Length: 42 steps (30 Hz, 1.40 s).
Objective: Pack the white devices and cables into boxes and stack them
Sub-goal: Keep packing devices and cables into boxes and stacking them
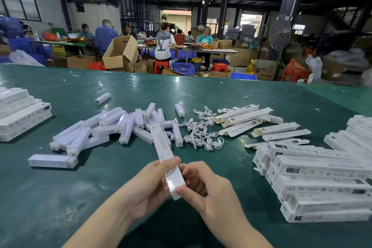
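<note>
A long white printed box [163, 148] is held over the green table [231, 90], pointing away from me. My left hand [150, 184] grips its near part from the left. My right hand [203, 187] pinches the near end from the right. Beyond it lies a heap of white bar-shaped devices [112, 129]. A tangle of white cables [201, 131] sits to the right of the heap. Open boxes [251, 122] lie scattered further right.
A stack of closed boxes [20, 115] stands at the left edge, and a larger spread of boxes [322, 177] fills the right side. One device [52, 160] lies alone at near left. People work at tables [201, 49] beyond the far edge, among cardboard cartons.
</note>
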Each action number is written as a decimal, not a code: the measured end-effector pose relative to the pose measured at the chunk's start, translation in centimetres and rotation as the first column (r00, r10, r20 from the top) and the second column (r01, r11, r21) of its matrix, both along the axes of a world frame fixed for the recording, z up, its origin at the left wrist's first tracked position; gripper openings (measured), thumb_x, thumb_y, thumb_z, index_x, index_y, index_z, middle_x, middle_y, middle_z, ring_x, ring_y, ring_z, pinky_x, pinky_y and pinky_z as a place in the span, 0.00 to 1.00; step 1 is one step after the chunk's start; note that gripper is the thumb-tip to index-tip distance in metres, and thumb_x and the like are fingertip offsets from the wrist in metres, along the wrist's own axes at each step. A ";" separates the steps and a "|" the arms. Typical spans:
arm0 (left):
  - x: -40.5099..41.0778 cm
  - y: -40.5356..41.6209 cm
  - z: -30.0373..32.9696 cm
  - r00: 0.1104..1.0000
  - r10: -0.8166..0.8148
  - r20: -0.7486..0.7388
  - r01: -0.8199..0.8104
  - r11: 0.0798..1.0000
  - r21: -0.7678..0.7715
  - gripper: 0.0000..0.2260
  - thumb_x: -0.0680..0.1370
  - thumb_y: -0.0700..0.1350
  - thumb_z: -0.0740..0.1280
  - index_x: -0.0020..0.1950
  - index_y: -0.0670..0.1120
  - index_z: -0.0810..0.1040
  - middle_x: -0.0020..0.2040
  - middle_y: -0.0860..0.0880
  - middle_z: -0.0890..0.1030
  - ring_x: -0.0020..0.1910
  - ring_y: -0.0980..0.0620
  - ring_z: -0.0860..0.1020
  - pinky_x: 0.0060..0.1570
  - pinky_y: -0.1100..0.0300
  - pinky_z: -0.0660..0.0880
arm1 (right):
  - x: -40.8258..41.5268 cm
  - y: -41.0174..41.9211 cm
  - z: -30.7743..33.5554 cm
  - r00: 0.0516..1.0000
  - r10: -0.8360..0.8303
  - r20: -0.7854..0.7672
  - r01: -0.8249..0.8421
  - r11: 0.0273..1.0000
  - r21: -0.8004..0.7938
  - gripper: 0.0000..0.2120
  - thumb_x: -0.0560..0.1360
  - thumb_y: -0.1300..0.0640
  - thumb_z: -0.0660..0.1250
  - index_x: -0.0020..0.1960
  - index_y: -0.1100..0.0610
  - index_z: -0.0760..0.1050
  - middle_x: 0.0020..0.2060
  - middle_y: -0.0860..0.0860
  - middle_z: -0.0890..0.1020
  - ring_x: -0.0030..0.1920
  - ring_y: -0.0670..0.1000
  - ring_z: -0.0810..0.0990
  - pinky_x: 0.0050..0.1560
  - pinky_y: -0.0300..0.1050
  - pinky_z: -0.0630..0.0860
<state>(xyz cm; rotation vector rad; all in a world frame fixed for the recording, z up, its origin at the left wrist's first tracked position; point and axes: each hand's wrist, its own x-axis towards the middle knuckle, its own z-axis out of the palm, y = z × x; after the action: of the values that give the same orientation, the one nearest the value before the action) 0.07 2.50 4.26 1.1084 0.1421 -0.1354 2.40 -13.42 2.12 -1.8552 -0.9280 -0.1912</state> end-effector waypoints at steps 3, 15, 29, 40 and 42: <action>0.2 0.0 -0.2 1.000 0.014 -0.013 -0.015 1.000 -0.023 0.07 0.67 0.46 0.70 0.35 0.44 0.85 0.37 0.43 0.83 0.36 0.49 0.83 0.33 0.61 0.79 | -0.2 0.1 0.1 0.968 -0.112 0.225 0.127 0.991 -0.050 0.20 0.76 0.33 0.60 0.54 0.48 0.78 0.37 0.37 0.79 0.34 0.37 0.75 0.36 0.38 0.77; 1.4 5.7 -1.9 0.830 0.433 0.352 -0.380 -0.024 0.925 0.08 0.75 0.47 0.65 0.45 0.43 0.72 0.44 0.45 0.78 0.42 0.45 0.74 0.41 0.52 0.70 | -1.0 0.6 -0.2 0.989 -0.072 0.130 0.095 0.980 -0.177 0.10 0.75 0.45 0.61 0.54 0.44 0.74 0.34 0.35 0.75 0.31 0.42 0.73 0.35 0.32 0.67; 1.2 13.1 -3.7 0.712 0.702 0.012 0.136 -0.154 0.979 0.19 0.77 0.53 0.60 0.60 0.41 0.76 0.72 0.43 0.62 0.66 0.36 0.66 0.68 0.46 0.61 | -1.1 0.4 -0.1 0.995 -0.039 0.090 0.054 0.983 -0.174 0.06 0.75 0.50 0.61 0.47 0.47 0.77 0.30 0.40 0.74 0.30 0.46 0.71 0.33 0.37 0.67; 1.2 8.0 -2.6 0.882 0.417 0.220 -0.155 -0.184 0.971 0.08 0.75 0.48 0.62 0.41 0.44 0.70 0.49 0.48 0.72 0.39 0.45 0.75 0.36 0.56 0.69 | -1.2 0.5 -0.1 0.997 -0.029 0.074 0.042 0.983 -0.176 0.07 0.75 0.50 0.61 0.49 0.47 0.77 0.28 0.41 0.72 0.30 0.45 0.71 0.34 0.38 0.68; 1.3 7.1 -2.6 0.919 0.308 0.244 -0.201 -0.165 0.965 0.09 0.74 0.50 0.63 0.38 0.47 0.72 0.50 0.53 0.74 0.41 0.49 0.76 0.38 0.57 0.69 | -1.2 0.5 -0.1 0.997 -0.040 0.070 0.051 0.984 -0.171 0.08 0.75 0.50 0.60 0.49 0.47 0.77 0.29 0.42 0.73 0.30 0.45 0.71 0.34 0.38 0.67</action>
<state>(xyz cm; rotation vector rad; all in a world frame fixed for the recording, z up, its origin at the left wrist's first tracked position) 1.37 9.55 1.69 2.6926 0.6400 0.4443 1.22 -12.94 2.01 -2.0416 -0.9739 -0.2067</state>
